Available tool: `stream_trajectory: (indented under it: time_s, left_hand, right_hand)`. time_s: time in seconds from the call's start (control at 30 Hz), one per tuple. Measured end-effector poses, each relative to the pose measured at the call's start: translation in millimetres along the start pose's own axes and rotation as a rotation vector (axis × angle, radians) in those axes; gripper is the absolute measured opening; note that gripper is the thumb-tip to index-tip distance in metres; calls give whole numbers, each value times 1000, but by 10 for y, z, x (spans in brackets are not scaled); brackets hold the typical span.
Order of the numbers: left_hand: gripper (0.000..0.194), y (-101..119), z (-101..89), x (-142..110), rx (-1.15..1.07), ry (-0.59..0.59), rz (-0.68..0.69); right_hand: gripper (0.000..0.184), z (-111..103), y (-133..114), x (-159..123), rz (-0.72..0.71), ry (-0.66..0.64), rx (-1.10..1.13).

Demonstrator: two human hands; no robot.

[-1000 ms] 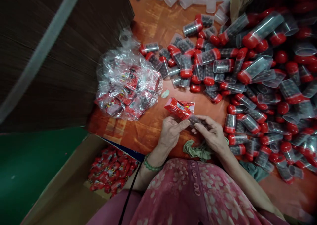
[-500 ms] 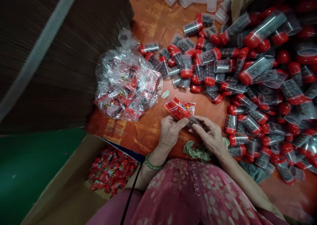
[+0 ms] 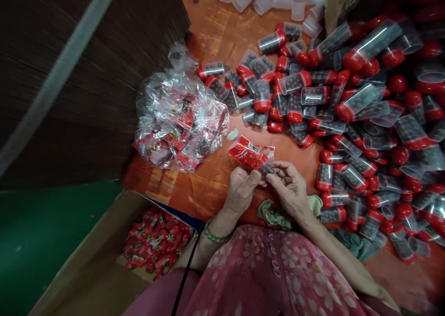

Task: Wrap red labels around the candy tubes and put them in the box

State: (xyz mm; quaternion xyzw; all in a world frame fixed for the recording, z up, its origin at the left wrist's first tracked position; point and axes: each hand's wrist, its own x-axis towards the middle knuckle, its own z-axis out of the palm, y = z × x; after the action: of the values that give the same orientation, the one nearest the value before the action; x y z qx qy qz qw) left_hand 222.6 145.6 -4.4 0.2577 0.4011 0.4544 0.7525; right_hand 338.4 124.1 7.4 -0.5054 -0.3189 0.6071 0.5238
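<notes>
My left hand [image 3: 240, 190] is closed, pinching a red printed sleeve [image 3: 247, 153] with a barcode; a second printed flap shows behind it. Against the sleeve's lower end lies a small clear tube of dark balls [image 3: 267, 169]. The fingers of my right hand [image 3: 291, 187] are closed on that tube from the right. Both hands meet just above the table, and they partly hide the tube. Left of them, a crumpled clear plastic bag [image 3: 181, 107] holds more red printed sleeves.
Red-capped tubes of dark balls [image 3: 295, 82] cover the table's right side. Empty clear cups [image 3: 273, 1] lie at the back. A box of red packets [image 3: 156, 239] stands low at the left. Pale green cloth [image 3: 274, 214] lies by my right wrist; a dark box wall [image 3: 86, 75] rises left.
The red sleeve has turned and tilted more to the left, its barcode now facing up. My right hand has shifted slightly left, and the fingers of both hands have moved a little.
</notes>
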Motion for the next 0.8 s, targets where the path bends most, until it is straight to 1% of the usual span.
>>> stream_trajectory:
  time_s: [0.07,0.13,0.3,0.37,0.47,0.57,0.67,0.8]
  left_hand:
    - [60,66,26,18,-48,29,46]
    - [54,94,51,23,-56,46,69]
    - [47,-3,55,-20,2,-24,82]
    - [46,-42,40,-27,-13,-44,81]
    - [46,-71,19,-22,-37,-64,48]
    - [46,-96,16,-26,16,-67,16]
    - [52,-117,23,-54,77,-77,-22]
    - [55,-134,-17,-132,79,-72,-43]
  right_hand:
    - [25,2,-3,-2,8,-14,-5]
    - [24,4,-11,-11,3,-14,-41]
    - [18,24,-54,-35,-117,46,-135]
    - [18,38,-52,-28,-119,46,-119]
    - [25,45,-17,-1,-70,41,-42]
    - [31,22,13,25,-67,69,-13]
    - [30,-10,15,34,-80,80,-53]
    - [29,-11,6,21,-56,41,-45]
